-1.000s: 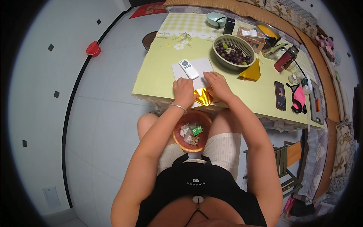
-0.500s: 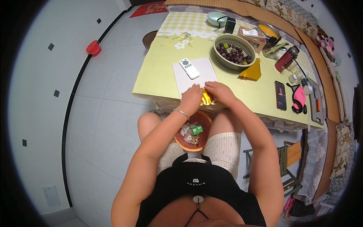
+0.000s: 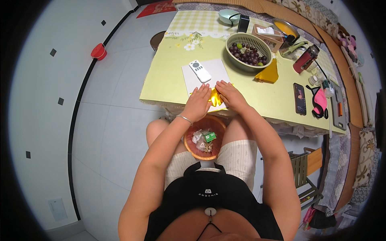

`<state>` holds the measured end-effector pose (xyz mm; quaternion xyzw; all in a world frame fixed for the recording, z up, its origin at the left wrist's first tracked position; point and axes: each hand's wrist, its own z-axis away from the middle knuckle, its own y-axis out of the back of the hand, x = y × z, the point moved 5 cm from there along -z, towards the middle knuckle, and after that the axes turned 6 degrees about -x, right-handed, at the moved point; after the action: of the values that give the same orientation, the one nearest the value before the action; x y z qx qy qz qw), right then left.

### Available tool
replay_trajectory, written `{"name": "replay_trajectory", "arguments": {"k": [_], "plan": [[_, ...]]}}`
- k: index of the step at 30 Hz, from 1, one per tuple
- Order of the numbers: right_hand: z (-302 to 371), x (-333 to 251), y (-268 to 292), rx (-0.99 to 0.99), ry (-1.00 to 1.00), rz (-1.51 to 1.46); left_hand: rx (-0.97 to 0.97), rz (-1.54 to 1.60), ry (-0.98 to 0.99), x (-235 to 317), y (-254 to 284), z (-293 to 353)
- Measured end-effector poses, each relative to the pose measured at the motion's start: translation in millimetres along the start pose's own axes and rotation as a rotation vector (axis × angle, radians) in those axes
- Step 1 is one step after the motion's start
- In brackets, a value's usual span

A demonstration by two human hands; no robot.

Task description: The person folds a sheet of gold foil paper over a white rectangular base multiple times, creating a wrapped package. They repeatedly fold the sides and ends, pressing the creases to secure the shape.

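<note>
both hands rest flat and apart, palms down and fingers stretched out, pressing on a piece of shiny gold foil (image 3: 216,97) rather than closing around it. the foil lies on the near part of a white sheet (image 3: 217,71), close to the table's front edge, and shows in the gap between the two hands.

from the left, a red bucket (image 3: 98,52) stands on the floor by the wall, and a round brown stool (image 3: 157,40) is partly hidden by the table (image 3: 161,80), which has a pale green flowered cover. a white remote (image 3: 200,71) lies on the far part of the sheet, just beyond the fingertips. the left hand (image 3: 198,103), with a bracelet (image 3: 184,119) at its wrist, covers the foil's left side. below it, between the person's knees, sits a round brown bin (image 3: 217,126) holding a small green box (image 3: 210,137) and crumpled wrapping. the right hand (image 3: 231,96) covers the foil's right side.

farther over, a pale green bowl (image 3: 227,17) sits at the back, with a colander (image 3: 260,47) of dark grapes (image 3: 250,56) nearer. a folded gold piece (image 3: 267,73) lies just beside the colander. then come a phone (image 3: 299,98) with its screen lit, a dark red flask (image 3: 306,59) standing behind it, and a pink and black item (image 3: 320,101) near the phone.
</note>
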<state>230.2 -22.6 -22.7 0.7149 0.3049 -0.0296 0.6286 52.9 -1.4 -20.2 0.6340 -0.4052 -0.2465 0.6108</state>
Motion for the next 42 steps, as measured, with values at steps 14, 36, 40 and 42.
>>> {"name": "replay_trajectory", "arguments": {"k": [14,36,40,42], "plan": [[10.2,-0.1,0.8,-0.176,0.02,0.12,-0.15,-0.072,-0.214,9.0,21.9,31.9],[22.2,-4.9,6.1,-0.139,-0.041,0.136,0.059,0.22,-0.095,-5.2,23.7,47.4],[31.3,-15.7,14.3,-0.13,-0.051,0.154,0.055,0.159,0.04,-8.2,20.6,44.6],[32.7,-23.1,15.2,-0.115,-0.056,0.209,0.06,-0.004,0.043,11.6,34.3,31.0]]}}
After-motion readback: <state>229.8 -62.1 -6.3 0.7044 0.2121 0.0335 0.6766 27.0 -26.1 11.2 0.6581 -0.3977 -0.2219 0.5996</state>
